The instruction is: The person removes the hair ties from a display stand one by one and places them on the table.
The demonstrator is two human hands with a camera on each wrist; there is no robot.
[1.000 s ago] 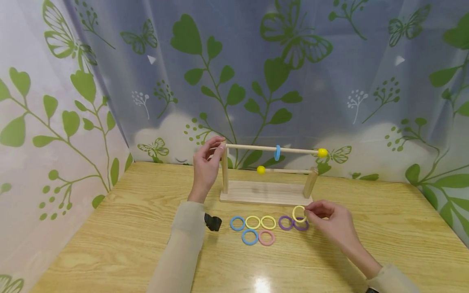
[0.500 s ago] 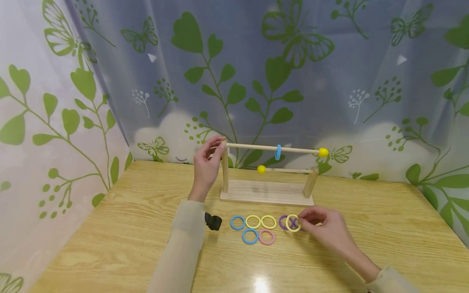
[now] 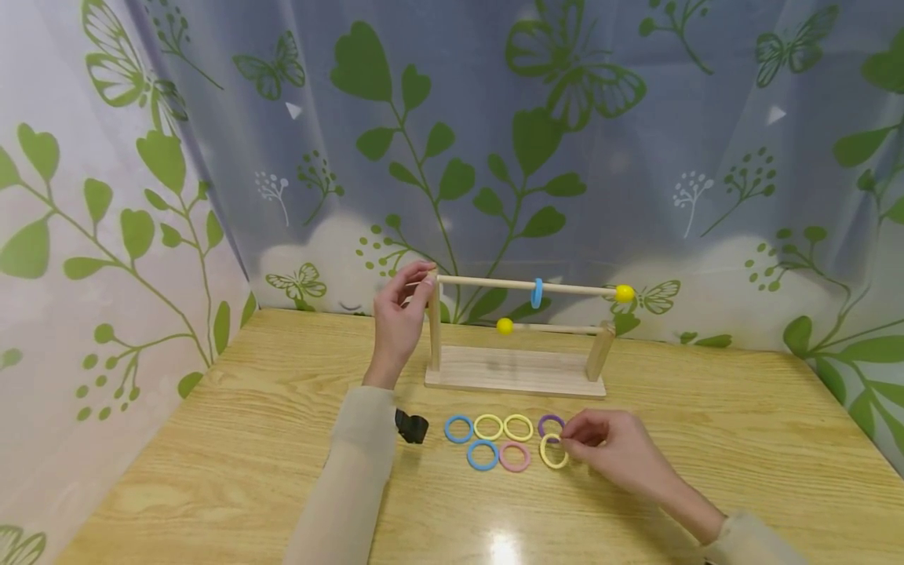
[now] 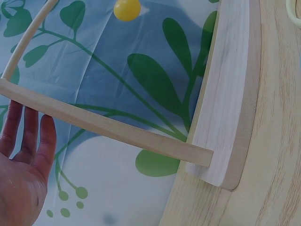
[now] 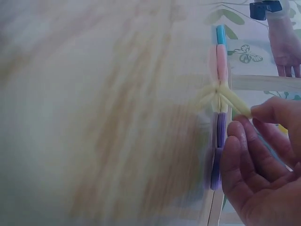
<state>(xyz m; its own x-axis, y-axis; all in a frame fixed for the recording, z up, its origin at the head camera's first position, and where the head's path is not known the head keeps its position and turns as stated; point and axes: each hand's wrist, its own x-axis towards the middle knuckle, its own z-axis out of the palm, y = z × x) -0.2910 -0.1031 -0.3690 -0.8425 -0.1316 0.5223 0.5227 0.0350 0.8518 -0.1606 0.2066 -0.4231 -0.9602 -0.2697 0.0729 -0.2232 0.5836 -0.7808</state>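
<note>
My right hand (image 3: 621, 451) pinches a yellow ring (image 3: 554, 468) between thumb and index finger. In the right wrist view this ring (image 5: 239, 104) leans, its lower edge near the tabletop. It overlaps the front of a purple ring (image 3: 551, 417); a second purple ring (image 5: 217, 168) shows only in the right wrist view. My left hand (image 3: 399, 322) grips the top of the left post of a wooden stand (image 3: 515, 370). Its fingers (image 4: 46, 141) show behind the post in the left wrist view. One blue ring (image 3: 537, 293) hangs on the stand's upper rod.
Left of the held ring lie two blue rings (image 3: 483, 468), two yellow rings (image 3: 489, 439) and a pink ring (image 3: 515, 470). Yellow balls (image 3: 625, 293) cap the rods' free ends. Behind the table (image 3: 226, 447) hangs a leaf-patterned curtain (image 3: 452, 157). A black strap (image 3: 411, 428) sits at the left wrist.
My right hand has moved left and toward me with the yellow ring, from above the right purple ring to the front of the left purple one. The left hand stays on the post.
</note>
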